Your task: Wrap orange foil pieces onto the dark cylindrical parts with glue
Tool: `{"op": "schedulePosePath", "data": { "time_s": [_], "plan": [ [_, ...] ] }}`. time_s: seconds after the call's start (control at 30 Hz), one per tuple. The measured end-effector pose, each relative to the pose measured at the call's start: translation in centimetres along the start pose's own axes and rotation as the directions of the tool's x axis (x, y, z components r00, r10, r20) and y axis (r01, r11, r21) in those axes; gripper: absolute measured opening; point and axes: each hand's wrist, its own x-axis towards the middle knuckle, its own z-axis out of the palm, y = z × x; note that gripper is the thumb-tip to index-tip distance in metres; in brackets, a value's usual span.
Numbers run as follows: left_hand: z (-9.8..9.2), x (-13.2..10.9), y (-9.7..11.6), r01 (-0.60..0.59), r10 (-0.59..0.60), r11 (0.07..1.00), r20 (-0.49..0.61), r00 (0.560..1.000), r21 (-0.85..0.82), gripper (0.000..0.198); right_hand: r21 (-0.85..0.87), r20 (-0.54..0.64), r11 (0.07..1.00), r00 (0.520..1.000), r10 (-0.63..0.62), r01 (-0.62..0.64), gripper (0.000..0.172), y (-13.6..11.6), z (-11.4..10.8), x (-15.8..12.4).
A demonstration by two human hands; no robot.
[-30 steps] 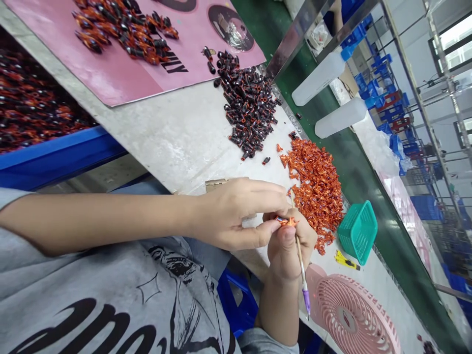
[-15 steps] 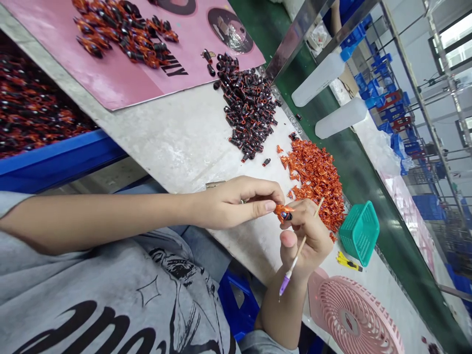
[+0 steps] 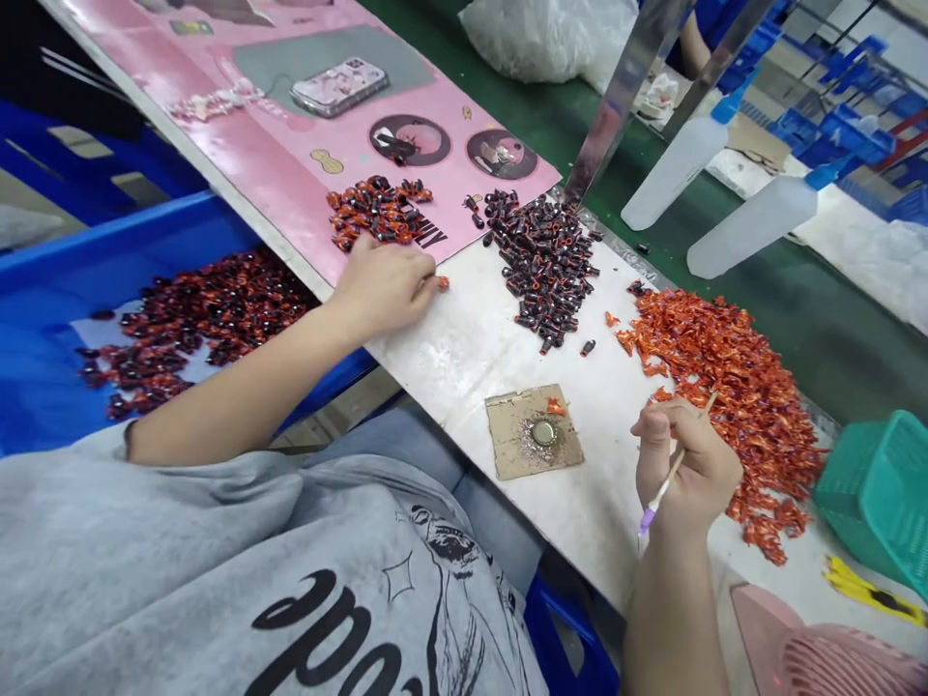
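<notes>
My left hand (image 3: 388, 290) is closed at the front edge of the pink mat, beside a small heap of joined orange-and-black pieces (image 3: 377, 208). A bit of an orange-and-black piece (image 3: 443, 282) sticks out past its fingertips; the rest is hidden. In my right hand (image 3: 685, 464) a thin wooden stick (image 3: 674, 471) with a white and purple end lies across the curled fingers, its purple end pointing down. That hand is close to the pile of orange parts (image 3: 725, 367). Black parts (image 3: 547, 266) lie heaped between the hands.
A cardboard square (image 3: 507, 435) with a bottle cap (image 3: 543, 433) lies on the table before me. A blue bin (image 3: 43, 290) with finished-looking pieces stands left. To the right are a green basket (image 3: 848, 483), yellow cutter (image 3: 862, 585) and pink fan (image 3: 848, 662); white bottles (image 3: 754, 227) stand behind.
My hands have come apart. The left has moved away to the left with the orange-and-black piece, to the heap on the mat; the right still holds the stick. The cardboard has come into view.
</notes>
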Motion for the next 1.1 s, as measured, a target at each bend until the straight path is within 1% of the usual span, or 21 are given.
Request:
{"op": "schedulePosePath", "data": {
  "time_s": [0.03,0.1,0.17,0.2,0.27,0.3,0.37,0.4,0.47,0.53,0.63,0.73,0.8,0.83,0.9,0.97,1.03,1.07,1.1],
  "plan": [
    [-0.2,0.1,-0.9,0.02,-0.02,1.0,-0.009,1.0,0.016,0.029,-0.018,-0.017,0.999,1.0,-0.027,0.027,0.04,-0.1,0.0,0.1],
    [-0.2,0.3,-2.1,0.063,-0.062,0.998,-0.042,0.997,0.025,0.035,-0.058,-0.035,0.997,0.998,-0.057,0.055,0.039,-0.2,-0.1,0.2],
    [-0.1,0.6,-2.5,0.119,-0.116,0.992,-0.09,0.989,0.028,0.04,-0.09,-0.032,0.995,0.998,-0.049,0.046,0.041,0.0,-0.1,0.1],
    [0.1,0.8,-2.3,0.137,-0.135,0.99,-0.107,0.985,0.017,0.039,-0.089,-0.023,0.995,0.999,-0.037,0.035,0.043,0.1,0.0,0.0],
    [0.4,1.4,-1.1,0.13,-0.131,0.991,-0.1,0.986,-0.02,0.033,-0.024,0.014,1.0,1.0,0.006,-0.006,0.051,0.4,0.3,-0.2],
    [0.6,1.6,-0.2,0.096,-0.099,0.994,-0.071,0.993,-0.043,0.028,0.05,0.042,0.998,0.999,0.033,-0.035,0.058,0.6,0.5,-0.3],
    [1.1,2.0,2.3,-0.009,0.01,0.996,0.01,1.0,-0.087,0.02,0.224,0.101,0.968,0.991,0.091,-0.112,0.078,0.6,1.0,-0.5],
    [1.4,2.2,3.6,-0.067,0.073,0.991,0.05,0.996,-0.115,0.018,0.293,0.12,0.944,0.986,0.117,-0.148,0.082,0.6,1.2,-0.6],
    [2.0,2.4,6.1,-0.166,0.181,0.977,0.108,0.978,-0.132,0.02,0.371,0.15,0.908,0.977,0.149,-0.195,0.079,0.4,1.6,-0.6],
    [2.5,2.6,8.0,-0.212,0.225,0.973,0.15,0.963,-0.093,0.022,0.402,0.207,0.889,0.968,0.145,-0.219,0.072,0.3,1.9,-0.6],
    [3.0,2.9,9.1,-0.218,0.221,0.975,0.177,0.959,-0.033,0.028,0.424,0.31,0.878,0.946,0.091,-0.223,0.068,0.5,2.2,-0.6],
    [3.3,3.0,9.1,-0.26,0.26,0.965,0.177,0.949,-0.02,0.034,0.361,0.376,0.914,0.926,0.042,-0.188,0.065,0.8,2.7,-0.8],
    [3.6,2.8,8.9,-0.283,0.283,0.959,0.144,0.948,-0.026,0.032,0.287,0.428,0.943,0.903,0.028,-0.166,0.066,0.8,3.0,-0.9],
    [3.7,2.6,8.8,-0.286,0.289,0.957,0.11,0.951,-0.042,0.031,0.253,0.457,0.954,0.889,0.028,-0.16,0.066,0.7,3.1,-1.0],
    [3.9,1.9,8.6,-0.294,0.299,0.946,0.02,0.954,-0.139,0.028,0.203,0.506,0.965,0.861,0.04,-0.164,0.068,0.4,3.3,-0.9],
    [4.0,0.8,8.6,-0.304,0.297,0.894,-0.073,0.952,-0.329,0.025,0.163,0.526,0.972,0.849,0.057,-0.167,0.069,0.2,3.4,-0.9],
    [3.8,-0.6,8.6,-0.279,0.254,0.776,-0.126,0.959,-0.566,0.02,0.137,0.522,0.977,0.85,0.068,-0.162,0.07,0.0,3.5,-0.8],
    [3.6,-1.3,8.7,-0.237,0.207,0.689,-0.128,0.97,-0.685,0.016,0.133,0.521,0.977,0.851,0.072,-0.164,0.07,0.0,3.5,-0.8],
    [3.5,-2.0,8.9,-0.174,0.147,0.58,-0.108,0.983,-0.796,0.012,0.134,0.519,0.976,0.851,0.078,-0.171,0.07,0.0,3.5,-0.8]
  ]
}}
